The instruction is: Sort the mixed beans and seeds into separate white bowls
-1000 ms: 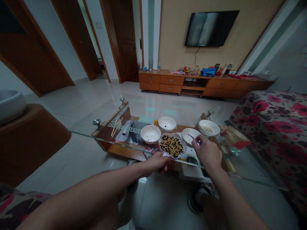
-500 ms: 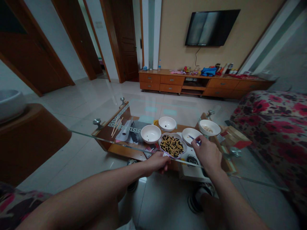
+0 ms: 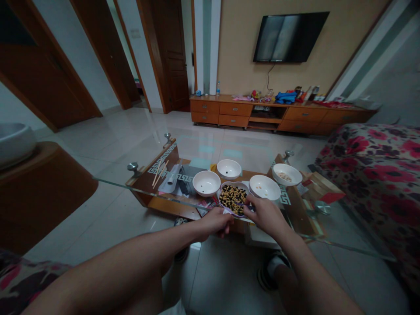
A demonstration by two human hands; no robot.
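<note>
A scalloped bowl of mixed yellow and black beans [image 3: 232, 197] sits on the near part of a glass-topped coffee table [image 3: 138, 186]. My left hand [image 3: 215, 222] is closed on the bowl's near rim. My right hand [image 3: 265, 214] is closed in a pinch over the bowl's right edge, holding thin blue tweezers whose tips reach into the beans. Behind stand several white bowls: one at the left [image 3: 206, 183], one at the back [image 3: 229, 169] with a dark bean in it, one at the right [image 3: 264, 187] holding a few beans, and one far right [image 3: 287, 174] holding pale beans.
Wooden chopsticks [image 3: 159, 171] and papers lie on the shelf under the glass. A flower-patterned sofa [image 3: 374, 175] stands at the right, a dark wooden stand with a basin [image 3: 13, 142] at the left. A TV cabinet [image 3: 278, 114] lines the far wall across the tiled floor.
My right hand has moved left, from over the right white bowl to the edge of the bean bowl. My left hand stays on the bean bowl's rim.
</note>
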